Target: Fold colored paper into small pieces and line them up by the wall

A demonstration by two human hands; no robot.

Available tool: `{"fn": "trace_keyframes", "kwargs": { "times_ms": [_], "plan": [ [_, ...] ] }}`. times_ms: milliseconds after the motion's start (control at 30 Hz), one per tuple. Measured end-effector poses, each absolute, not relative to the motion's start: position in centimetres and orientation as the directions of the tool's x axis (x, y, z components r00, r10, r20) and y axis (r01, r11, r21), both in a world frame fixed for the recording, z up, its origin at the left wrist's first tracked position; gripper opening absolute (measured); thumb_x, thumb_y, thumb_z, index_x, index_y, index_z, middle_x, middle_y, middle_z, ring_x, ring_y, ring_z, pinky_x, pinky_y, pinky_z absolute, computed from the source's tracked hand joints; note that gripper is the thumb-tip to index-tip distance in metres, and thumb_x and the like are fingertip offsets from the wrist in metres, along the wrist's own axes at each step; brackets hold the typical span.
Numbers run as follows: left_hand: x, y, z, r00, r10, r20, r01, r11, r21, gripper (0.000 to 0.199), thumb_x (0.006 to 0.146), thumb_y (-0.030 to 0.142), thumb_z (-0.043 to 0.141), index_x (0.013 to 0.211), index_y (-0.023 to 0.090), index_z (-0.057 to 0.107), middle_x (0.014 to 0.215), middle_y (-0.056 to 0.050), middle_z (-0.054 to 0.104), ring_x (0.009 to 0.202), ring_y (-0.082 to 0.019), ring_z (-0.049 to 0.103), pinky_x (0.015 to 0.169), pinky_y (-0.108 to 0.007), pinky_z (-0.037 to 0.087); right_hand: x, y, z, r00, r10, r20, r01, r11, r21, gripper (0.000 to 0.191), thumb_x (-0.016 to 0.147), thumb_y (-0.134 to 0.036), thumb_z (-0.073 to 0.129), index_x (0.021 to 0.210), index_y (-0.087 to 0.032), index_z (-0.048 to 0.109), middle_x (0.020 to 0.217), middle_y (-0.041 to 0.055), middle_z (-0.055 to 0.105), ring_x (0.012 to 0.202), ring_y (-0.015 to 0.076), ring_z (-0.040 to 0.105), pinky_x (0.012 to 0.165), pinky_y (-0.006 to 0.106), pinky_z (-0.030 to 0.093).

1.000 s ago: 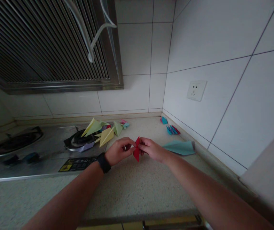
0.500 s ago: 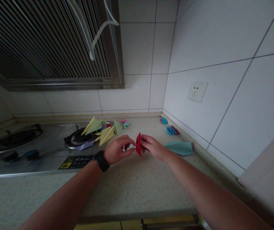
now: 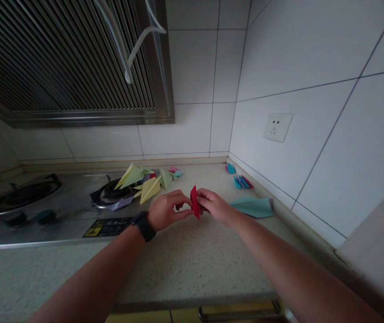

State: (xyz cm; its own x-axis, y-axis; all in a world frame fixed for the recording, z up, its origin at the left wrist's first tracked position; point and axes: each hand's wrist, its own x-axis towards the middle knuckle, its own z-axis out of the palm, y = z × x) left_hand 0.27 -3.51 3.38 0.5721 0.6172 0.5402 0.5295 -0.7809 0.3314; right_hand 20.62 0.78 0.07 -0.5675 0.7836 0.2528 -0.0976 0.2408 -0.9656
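A small piece of folded red paper (image 3: 194, 200), with pointed top and bottom ends, is held upright just above the counter. My right hand (image 3: 213, 204) pinches it from the right between thumb and fingers. From the left, my left hand (image 3: 171, 208) has its thumb and index fingertip at the paper's near edge, curled into a pinch. The fingertips partly hide the paper's middle. A black watch (image 3: 144, 225) is on my left wrist. Beside my right forearm lies a light-blue paper sheet (image 3: 254, 207).
Yellow and green folded paper pieces (image 3: 149, 188) lie in a pile over the right burner (image 3: 116, 192) and counter. Small blue and red folded pieces (image 3: 242, 181) rest by the right wall, below a socket (image 3: 278, 127). A range hood (image 3: 77, 117) hangs above the stove.
My left thumb and index finger have moved slightly right, onto the red paper's edge. My right hand keeps its pinch on the paper, and the view has shifted a little.
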Motion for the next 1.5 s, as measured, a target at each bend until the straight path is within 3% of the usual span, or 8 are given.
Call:
{"fn": "trace_keyframes", "kwargs": {
  "times_ms": [233,533,800,1100,1500],
  "plan": [
    [0.84,-3.35,2.85,0.531,0.657,0.535,0.468,-0.754,0.461,0.011,0.084,0.025,0.064,0.092,0.018,0.066,0.076,0.000,0.055,0.064,-0.009,0.049,0.058,-0.019,0.041,20.59,0.78,-0.01,-0.560,0.783,0.270,-0.124,0.243,-0.962,0.025,0.087,-0.043,0.057,0.086,-0.018,0.053,0.069,-0.0017,0.055,0.058,0.0104,0.050,0.056,0.025,0.039],
    [0.75,-3.10,2.47,0.543,0.628,0.558,0.444,-0.778,0.444,0.009,0.083,0.018,0.061,0.089,0.017,0.067,0.075,0.000,0.054,0.062,-0.008,0.047,0.058,-0.020,0.040,20.61,0.98,-0.29,-0.589,0.766,0.259,-0.081,0.264,-0.961,0.028,0.087,-0.045,0.056,0.085,-0.018,0.053,0.068,-0.0012,0.057,0.055,0.0099,0.050,0.054,0.025,0.040],
    [1.08,-3.47,2.79,0.564,0.604,0.563,0.506,-0.791,0.343,0.014,0.087,0.025,0.060,0.098,0.019,0.067,0.072,0.000,0.052,0.061,-0.010,0.046,0.058,-0.021,0.039,20.75,1.11,-0.30,-0.548,0.796,0.255,-0.136,0.215,-0.967,0.031,0.084,-0.048,0.060,0.084,-0.018,0.052,0.067,-0.0020,0.056,0.055,0.0100,0.050,0.055,0.025,0.040],
    [0.46,-3.72,3.18,0.601,0.500,0.623,0.593,-0.802,0.072,0.020,0.091,0.035,0.056,0.101,0.023,0.068,0.084,-0.003,0.060,0.073,-0.012,0.055,0.068,-0.024,0.043,21.36,0.66,0.04,-0.589,0.777,0.222,-0.199,0.127,-0.972,0.032,0.082,-0.047,0.065,0.085,-0.017,0.054,0.070,-0.0016,0.055,0.059,0.0096,0.049,0.058,0.025,0.038],
    [0.96,-3.98,3.44,0.642,0.445,0.625,0.611,-0.789,-0.067,0.020,0.094,0.025,0.049,0.091,0.020,0.068,0.082,-0.004,0.065,0.077,-0.015,0.058,0.071,-0.027,0.044,21.09,0.30,0.35,-0.613,0.747,0.258,-0.141,0.217,-0.966,0.030,0.084,-0.047,0.061,0.083,-0.018,0.053,0.071,-0.0010,0.053,0.059,0.0105,0.047,0.057,0.025,0.037]
  ]
}}
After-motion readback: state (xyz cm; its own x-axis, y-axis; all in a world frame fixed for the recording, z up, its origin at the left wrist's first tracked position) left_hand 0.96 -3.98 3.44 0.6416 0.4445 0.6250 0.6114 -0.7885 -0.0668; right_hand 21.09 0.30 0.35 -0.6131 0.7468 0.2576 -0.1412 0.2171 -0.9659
